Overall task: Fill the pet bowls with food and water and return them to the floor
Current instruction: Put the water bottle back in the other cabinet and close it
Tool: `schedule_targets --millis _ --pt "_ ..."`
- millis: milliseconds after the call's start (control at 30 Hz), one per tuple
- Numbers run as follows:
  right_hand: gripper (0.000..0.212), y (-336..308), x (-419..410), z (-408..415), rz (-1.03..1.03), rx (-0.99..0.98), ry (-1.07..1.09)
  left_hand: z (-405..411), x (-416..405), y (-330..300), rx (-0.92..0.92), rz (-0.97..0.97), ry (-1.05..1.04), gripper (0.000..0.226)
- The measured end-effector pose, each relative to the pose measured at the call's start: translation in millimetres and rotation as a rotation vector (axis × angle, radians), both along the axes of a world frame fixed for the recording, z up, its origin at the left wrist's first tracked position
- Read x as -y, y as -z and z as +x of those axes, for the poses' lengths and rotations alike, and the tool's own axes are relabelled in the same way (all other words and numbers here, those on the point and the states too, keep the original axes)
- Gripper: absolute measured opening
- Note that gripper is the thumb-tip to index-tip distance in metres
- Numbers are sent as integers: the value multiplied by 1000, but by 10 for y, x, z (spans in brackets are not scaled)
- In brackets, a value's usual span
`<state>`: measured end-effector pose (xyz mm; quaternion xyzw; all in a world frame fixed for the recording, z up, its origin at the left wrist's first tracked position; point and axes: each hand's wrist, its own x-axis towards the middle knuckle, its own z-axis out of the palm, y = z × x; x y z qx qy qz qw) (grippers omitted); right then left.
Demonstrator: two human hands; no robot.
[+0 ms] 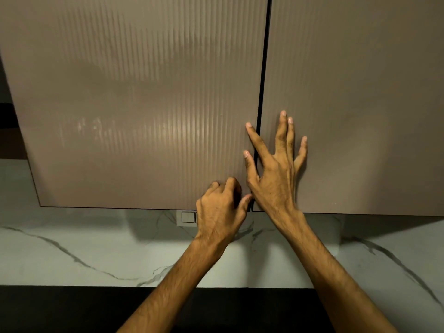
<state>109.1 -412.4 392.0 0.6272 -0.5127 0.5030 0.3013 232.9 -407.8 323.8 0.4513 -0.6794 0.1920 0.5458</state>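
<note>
At the bottom edge of two brown ribbed upper cabinet doors, both hands are up against the fronts. Left cabinet door [134, 104] and right cabinet door [360, 92] sit flush and closed, dark vertical gap [263, 80] between them. Right hand [276, 174] is wide open, fingers [283, 126] splayed and flat on the right door; thumb and index finger cross the gap onto the edge of the left door. Left hand [221, 210] is curled into a loose fist at the lower right corner of the left door, knuckles up, thumb tip [247, 198] pointing at the gap near the door's bottom edge; nothing visibly held, and can't tell if the fingertips are hooked under the edge. Hands are just beside each other, nearly touching. Below the doors: white marble-veined backsplash [72, 248] with a white wall switch plate [186, 218], partly hidden by the left hand. Dark table [60, 308] runs along the bottom of the view. Pet bowls, food and water: none in view.
</note>
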Motion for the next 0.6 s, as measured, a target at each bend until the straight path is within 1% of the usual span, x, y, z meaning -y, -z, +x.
schedule_targets --millis 400,600 --pt "62 108 -26 -42 5 -26 -48 -3 -5 16 -26 74 21 34" --pt "66 211 -140 -78 53 -11 -115 50 -50 103 -3 168 76 40"
